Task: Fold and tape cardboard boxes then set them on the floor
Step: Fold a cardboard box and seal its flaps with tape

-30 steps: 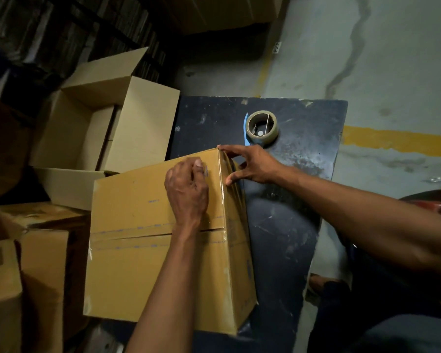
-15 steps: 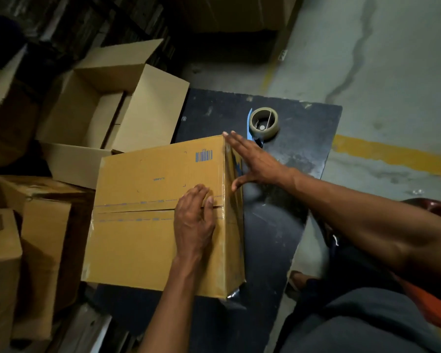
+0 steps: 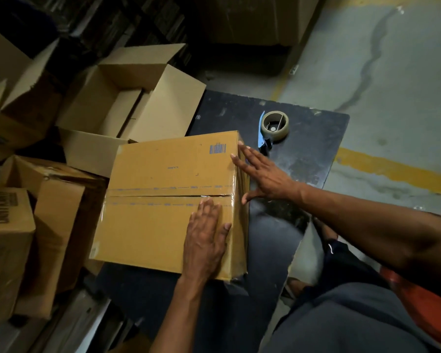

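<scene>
Since a second ago the left hand (image 3: 204, 240) has slid down the top of the cardboard box (image 3: 163, 207), from the far panel past the centre seam to the near panel, and the right hand (image 3: 262, 174) has uncurled from the box's far corner and now lies flat along the right side. Both hands have an open grip: fingers straight and together, holding nothing, palms pressed to the cardboard. That flat pressure looks meant to rub the clear tape (image 3: 168, 193) down where it crosses the seam and wraps over the right edge, so the strip bonds instead of lifting. The box sits closed on the dark counter (image 3: 303, 149), its left part hanging past the counter's edge above other boxes, which may be why one palm bears down on top to steady it. A tape dispenser (image 3: 274, 127) rests on the counter just beyond the right hand, put down but within easy reach. An open box (image 3: 127, 98) lies on the left beyond the taped one. Judging by the sealed seam, this box seems nearly ready to go to the floor (image 3: 392, 72).
</scene>
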